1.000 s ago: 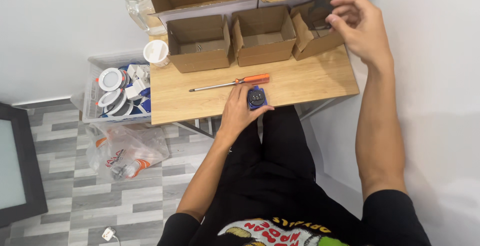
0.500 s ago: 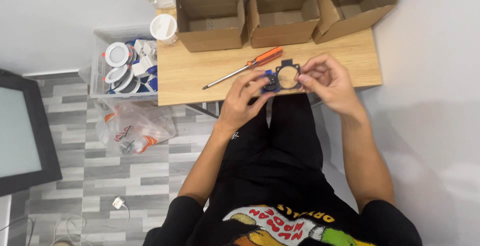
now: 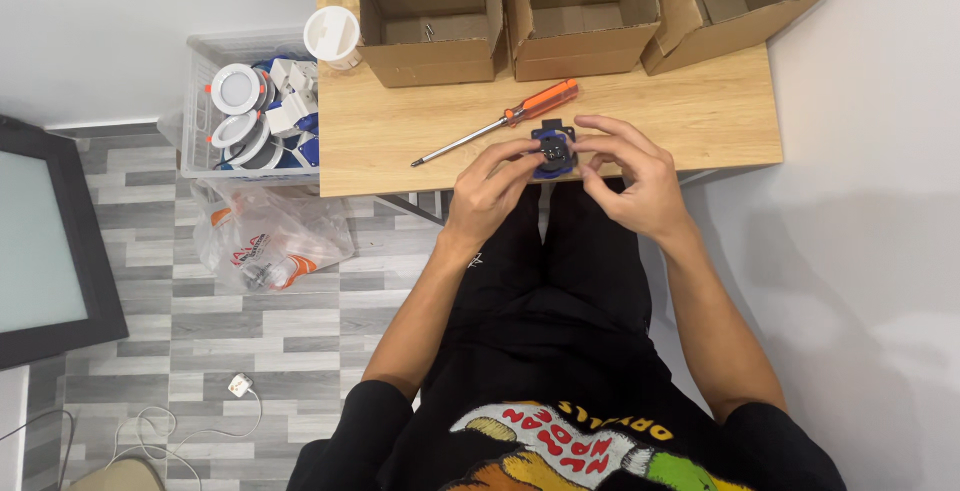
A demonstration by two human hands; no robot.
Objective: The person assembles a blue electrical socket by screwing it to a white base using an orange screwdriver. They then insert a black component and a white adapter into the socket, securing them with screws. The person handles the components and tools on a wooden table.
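Far to the left of my left hand I see a clear plastic bin of round white lamp fittings, with a crumpled clear bag bearing red print on the floor below it. My left hand's fingers curl in, pinching the small blue and black part from its left side. An orange-handled screwdriver lies just above that hand. My right hand pinches the part's right side, fingers half curled. Beyond both hands stand three open brown cardboard boxes.
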